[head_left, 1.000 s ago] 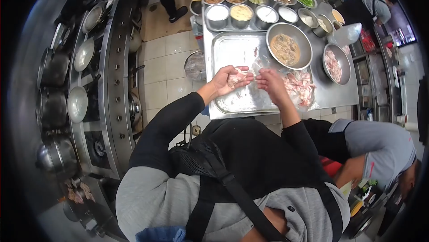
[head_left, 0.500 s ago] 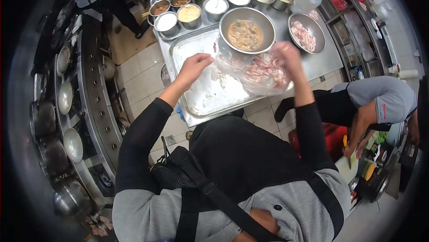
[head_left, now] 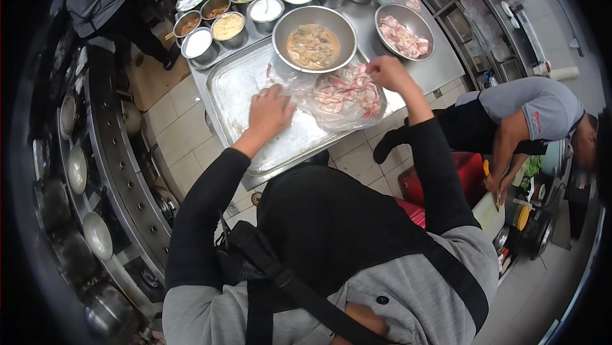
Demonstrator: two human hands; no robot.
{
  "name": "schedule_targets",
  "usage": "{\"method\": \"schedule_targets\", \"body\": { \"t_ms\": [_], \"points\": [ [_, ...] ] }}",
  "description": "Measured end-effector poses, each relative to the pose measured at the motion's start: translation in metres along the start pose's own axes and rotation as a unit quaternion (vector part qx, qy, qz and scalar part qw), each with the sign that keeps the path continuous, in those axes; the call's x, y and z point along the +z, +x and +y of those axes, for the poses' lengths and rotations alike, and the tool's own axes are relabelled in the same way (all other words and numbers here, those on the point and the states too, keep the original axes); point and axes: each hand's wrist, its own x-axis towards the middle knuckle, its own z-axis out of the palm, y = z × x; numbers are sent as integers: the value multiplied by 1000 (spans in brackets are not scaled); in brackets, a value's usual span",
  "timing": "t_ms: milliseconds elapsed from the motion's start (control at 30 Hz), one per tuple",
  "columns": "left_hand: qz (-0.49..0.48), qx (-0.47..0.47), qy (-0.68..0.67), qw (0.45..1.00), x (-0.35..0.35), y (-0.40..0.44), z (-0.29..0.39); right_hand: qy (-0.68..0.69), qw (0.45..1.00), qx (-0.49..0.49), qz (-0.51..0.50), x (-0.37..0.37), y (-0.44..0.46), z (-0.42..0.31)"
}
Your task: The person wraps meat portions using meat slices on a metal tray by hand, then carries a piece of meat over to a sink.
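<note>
On the metal tray (head_left: 233, 90) lies a clear plastic bag (head_left: 347, 120) with a heap of pink raw meat (head_left: 344, 95) on it. My right hand (head_left: 390, 74) is at the heap's upper right edge, its fingertips pinched together on the meat. To the left of the bag, my left hand (head_left: 271, 112) rests low over the tray with its fingers extended, near the bag's loose edge. Just beyond the bag, a large steel bowl (head_left: 278, 49) holds meat in a brownish sauce. A second steel bowl (head_left: 426, 31) of raw meat stands at the right.
Several small metal pots, including one of white powder or paste (head_left: 199, 45) and one of yellow shreds (head_left: 228, 28), crowd the far side. A co-worker (head_left: 542, 112) bends over a cutting board at the right. Another person (head_left: 102, 7) stands far left. Woks (head_left: 97, 235) line the left.
My left hand has gone from a raised pinch to lying lower over the tray. My right hand has shifted to the meat's upper edge. The camera view has moved slightly right.
</note>
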Motion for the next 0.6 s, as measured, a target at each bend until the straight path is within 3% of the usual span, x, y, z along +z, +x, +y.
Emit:
{"method": "schedule_targets", "body": {
  "t_ms": [67,167,300,400,433,467,500,600],
  "points": [
    [9,-11,-38,999,-8,-9,-11,-40,996,73,-10,15,-12,-9],
    [30,-7,-70,997,-16,-18,-18,43,993,-83,75,41,-16,-12],
    [100,38,-135,985,-35,-10,-14,-85,983,-158,45,53,-4,-21],
    [41,9,-313,949,-60,-1,-9,118,993,-16,5,18,-5,-51],
    [12,-23,-362,932,-70,2,-4,166,986,-12,-2,9,-4,-56],
    [-15,-54,-410,910,-81,8,2,114,990,-77,18,1,3,-55],
    [-41,-83,-456,885,-86,13,6,203,978,-50,-14,-8,6,-67],
    [-40,-37,-522,851,-84,36,19,350,930,-43,-105,-40,13,-116]
  ]
}}
